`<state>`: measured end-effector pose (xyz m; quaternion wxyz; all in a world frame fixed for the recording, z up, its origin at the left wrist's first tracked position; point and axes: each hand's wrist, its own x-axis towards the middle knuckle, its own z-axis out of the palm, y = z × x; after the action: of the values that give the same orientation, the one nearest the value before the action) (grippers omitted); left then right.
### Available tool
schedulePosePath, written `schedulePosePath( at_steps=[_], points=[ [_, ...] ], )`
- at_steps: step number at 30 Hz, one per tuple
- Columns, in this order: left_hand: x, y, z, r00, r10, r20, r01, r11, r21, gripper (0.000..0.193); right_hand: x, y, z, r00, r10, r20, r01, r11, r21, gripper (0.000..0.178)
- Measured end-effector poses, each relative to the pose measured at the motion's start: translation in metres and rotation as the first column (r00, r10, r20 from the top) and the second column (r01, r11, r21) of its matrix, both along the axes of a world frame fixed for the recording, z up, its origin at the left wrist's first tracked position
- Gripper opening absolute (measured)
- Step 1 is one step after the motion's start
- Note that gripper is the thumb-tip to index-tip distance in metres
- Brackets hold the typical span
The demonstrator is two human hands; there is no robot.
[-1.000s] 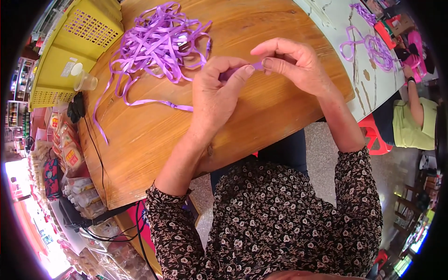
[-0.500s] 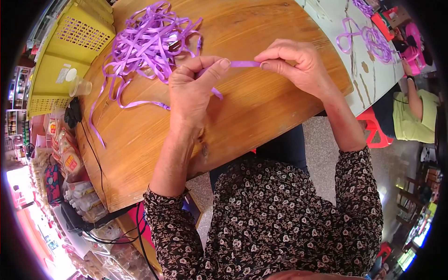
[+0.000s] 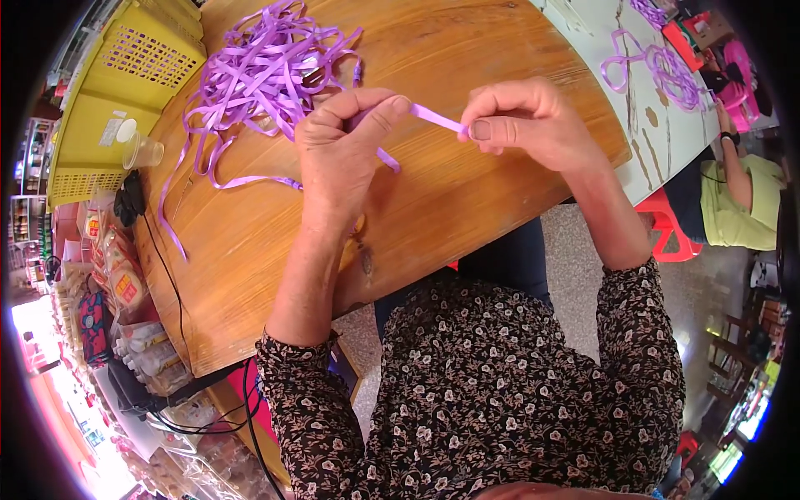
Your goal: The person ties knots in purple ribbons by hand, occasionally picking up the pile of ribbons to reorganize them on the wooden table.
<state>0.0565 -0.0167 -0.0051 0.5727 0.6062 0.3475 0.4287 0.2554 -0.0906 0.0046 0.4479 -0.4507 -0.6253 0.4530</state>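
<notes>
A short stretch of narrow purple ribbon (image 3: 438,119) runs between my two hands above the wooden table (image 3: 467,200). My left hand (image 3: 346,146) is closed on it, thumb pressed against the bent forefinger, and a loose end hangs out below the palm. The other end is pinched between thumb and forefinger of my right hand (image 3: 529,125). It slopes down slightly from left to right. Behind my left hand lies a tangled heap of purple ribbon (image 3: 267,71), with a few strands trailing toward the table's left side.
At the left edge stand a yellow perforated basket (image 3: 150,58) and a clear plastic cup (image 3: 146,152). A black cable (image 3: 167,267) crosses the table's left side. On the right, a marble-patterned table (image 3: 637,125) holds more purple ribbon (image 3: 667,75); a person in a yellow-green top (image 3: 742,204) sits there.
My right hand has rolled its grip, the thumb now facing up and the other fingers curled. The ribbon between my hands has gone from level to sloping down rightward.
</notes>
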Motion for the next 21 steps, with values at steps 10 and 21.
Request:
schedulePosePath(
  at_steps=[10,21],
  points=[
    [0.016,-0.019,-0.009,0.963,0.024,0.268,-0.003,0.997,-0.078,0.008,-0.020,0.017,-0.026,0.645,0.071,-0.761,-0.091,0.996,0.016,0.025],
    [0.017,-0.025,-0.013,0.960,0.041,0.278,-0.036,0.999,-0.024,0.011,-0.038,0.014,-0.019,0.866,-0.139,-0.481,0.168,0.986,0.017,0.026]
  ],
)
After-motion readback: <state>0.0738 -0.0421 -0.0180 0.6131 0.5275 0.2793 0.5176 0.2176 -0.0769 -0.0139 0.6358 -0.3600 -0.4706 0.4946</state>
